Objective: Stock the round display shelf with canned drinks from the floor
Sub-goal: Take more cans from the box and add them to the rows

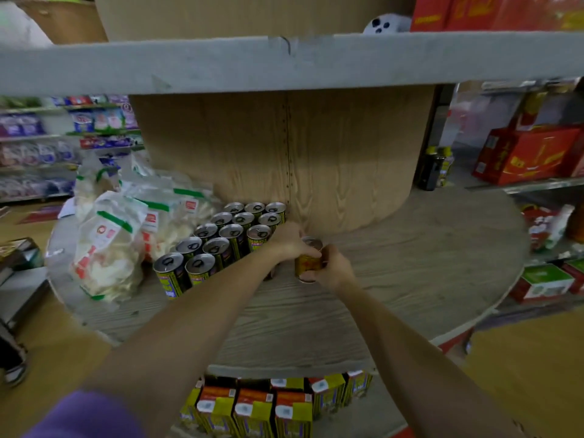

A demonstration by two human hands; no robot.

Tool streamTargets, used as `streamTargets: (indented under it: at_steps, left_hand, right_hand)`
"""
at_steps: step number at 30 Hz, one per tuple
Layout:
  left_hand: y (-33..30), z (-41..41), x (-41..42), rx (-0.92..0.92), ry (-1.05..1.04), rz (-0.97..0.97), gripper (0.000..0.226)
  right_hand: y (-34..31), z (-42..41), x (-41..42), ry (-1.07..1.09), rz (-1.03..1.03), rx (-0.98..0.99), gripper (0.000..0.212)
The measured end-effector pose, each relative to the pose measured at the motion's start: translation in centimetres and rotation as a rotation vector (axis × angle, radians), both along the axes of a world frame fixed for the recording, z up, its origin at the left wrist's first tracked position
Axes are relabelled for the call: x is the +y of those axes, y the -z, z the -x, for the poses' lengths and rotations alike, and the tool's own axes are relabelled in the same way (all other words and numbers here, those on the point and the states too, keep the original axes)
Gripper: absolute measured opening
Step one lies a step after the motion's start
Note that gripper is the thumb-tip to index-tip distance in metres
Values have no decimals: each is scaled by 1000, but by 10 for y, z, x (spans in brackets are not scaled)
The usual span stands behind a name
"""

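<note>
Left to right on the round display shelf [395, 279]: clear snack bags [107, 248]; a block of upright cans [218, 241] in 3 columns; my left hand [289, 240], fingers curled over the rim of 1 yellow can [308, 260]; my right hand [335, 268], wrapped round that can's side, the can standing just right of the block.
</note>
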State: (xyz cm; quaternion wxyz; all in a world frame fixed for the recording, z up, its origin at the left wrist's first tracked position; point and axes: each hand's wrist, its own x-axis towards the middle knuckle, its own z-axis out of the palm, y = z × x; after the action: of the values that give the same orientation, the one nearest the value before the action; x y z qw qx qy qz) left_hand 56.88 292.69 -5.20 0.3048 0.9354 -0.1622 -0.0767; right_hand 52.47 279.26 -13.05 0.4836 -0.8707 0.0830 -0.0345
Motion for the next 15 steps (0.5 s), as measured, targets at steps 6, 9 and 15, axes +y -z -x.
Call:
streamTargets:
  at_steps: [6,9,15]
  left_hand:
    - [0,-45,-11,-107,113,-139,38]
    - [-11,-59,-15,-128,196,-284,18]
    - [-27,-73,-23,25,197,-496,38]
  right_hand:
    - [14,-49,-2,49,-6,-36,70]
    - [14,-74,-4,48,-3,-37,70]
    - [13,-111,-1,28,31,-55,71]
